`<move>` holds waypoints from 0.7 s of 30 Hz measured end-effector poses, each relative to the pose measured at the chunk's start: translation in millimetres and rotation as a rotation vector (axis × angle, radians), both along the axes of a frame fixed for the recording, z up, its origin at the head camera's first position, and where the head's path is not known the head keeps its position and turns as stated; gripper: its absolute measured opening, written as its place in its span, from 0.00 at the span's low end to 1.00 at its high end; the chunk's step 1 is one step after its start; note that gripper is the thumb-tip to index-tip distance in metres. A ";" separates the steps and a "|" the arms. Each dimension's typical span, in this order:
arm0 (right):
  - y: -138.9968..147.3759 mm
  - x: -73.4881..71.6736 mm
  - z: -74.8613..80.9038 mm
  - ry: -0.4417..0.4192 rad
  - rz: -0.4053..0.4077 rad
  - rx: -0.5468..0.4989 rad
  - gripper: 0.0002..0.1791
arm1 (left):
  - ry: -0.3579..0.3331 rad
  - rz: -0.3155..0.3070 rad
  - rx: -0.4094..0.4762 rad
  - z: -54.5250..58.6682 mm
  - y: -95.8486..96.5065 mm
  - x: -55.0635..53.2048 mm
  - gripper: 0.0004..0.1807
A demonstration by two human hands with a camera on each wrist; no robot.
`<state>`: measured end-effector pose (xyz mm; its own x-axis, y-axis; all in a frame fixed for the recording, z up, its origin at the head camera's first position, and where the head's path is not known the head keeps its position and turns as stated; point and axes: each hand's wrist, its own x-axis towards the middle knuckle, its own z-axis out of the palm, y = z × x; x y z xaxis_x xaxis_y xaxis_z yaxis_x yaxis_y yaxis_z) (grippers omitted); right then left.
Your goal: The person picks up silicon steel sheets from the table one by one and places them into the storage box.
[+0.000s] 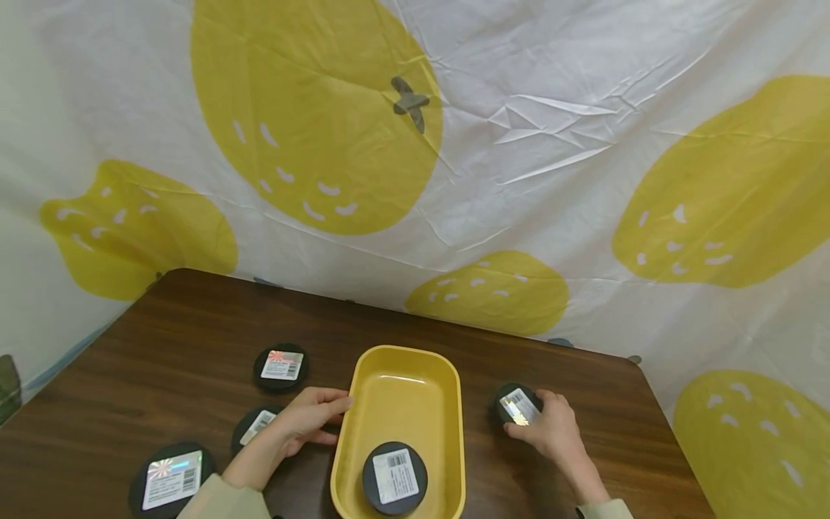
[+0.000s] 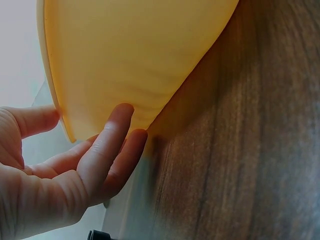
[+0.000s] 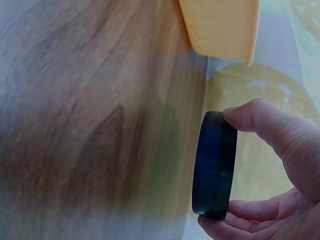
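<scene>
My left hand [image 1: 310, 418] is at the left long side of a yellow rectangular tray [image 1: 344, 461], with one digit at the rim and other fingertips against the outer wall [image 2: 125, 55]. Inside the tray's near end lies a flat round black container [image 1: 415, 496] with a white barcode label. To the tray's right, my right hand [image 1: 554, 430] grips a similar black container [image 1: 516, 401] by its edge, label up. The right wrist view shows that container [image 3: 215, 165] edge-on between thumb and fingers, over the table.
Left of the tray lie three more labelled black containers: one farther back [image 1: 282, 366], one partly hidden behind my left forearm [image 1: 248, 427], and one near the front [image 1: 171, 479]. The brown wood-grain table [image 1: 214, 346] ends at a lemon-print cloth [image 1: 311, 108] behind.
</scene>
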<state>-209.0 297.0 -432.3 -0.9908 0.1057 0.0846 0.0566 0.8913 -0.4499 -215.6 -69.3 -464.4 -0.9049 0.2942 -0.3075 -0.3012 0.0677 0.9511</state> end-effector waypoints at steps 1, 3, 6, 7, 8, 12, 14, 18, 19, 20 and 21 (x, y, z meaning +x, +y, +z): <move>-1.2 0.8 1.3 0.002 0.004 0.000 0.45 | 0.000 -0.002 0.001 0.0 -0.1 0.0 0.24; -3.4 2.0 3.1 0.009 0.012 -0.002 0.46 | 0.001 -0.006 0.004 0.1 -0.1 0.0 0.24; -6.8 3.5 6.1 0.017 0.022 -0.011 0.47 | 0.002 -0.009 0.008 0.8 -0.2 0.5 0.24; -7.9 3.8 7.1 0.019 0.026 -0.013 0.48 | 0.003 -0.010 0.009 1.0 -0.3 0.5 0.24; -9.1 4.2 8.2 0.023 0.030 -0.013 0.48 | 0.004 -0.010 0.009 1.3 -0.2 0.7 0.24; -12.9 6.3 12.1 0.036 0.039 -0.008 0.47 | 0.005 -0.006 0.007 1.8 -0.1 1.0 0.24; -14.6 7.6 13.8 0.044 0.038 -0.005 0.46 | 0.006 -0.004 0.006 1.9 -0.1 1.1 0.23; -17.9 9.8 17.3 0.050 0.044 -0.007 0.45 | 0.007 -0.006 0.008 1.6 -0.2 0.9 0.23; -18.7 10.4 18.2 0.051 0.046 -0.008 0.45 | 0.007 -0.007 0.008 1.4 -0.2 0.7 0.23; -19.5 10.9 19.0 0.053 0.048 -0.007 0.45 | 0.006 -0.007 0.008 1.2 -0.2 0.6 0.23; -20.6 11.3 19.7 0.054 0.050 -0.006 0.46 | 0.006 -0.007 0.007 1.1 -0.2 0.6 0.23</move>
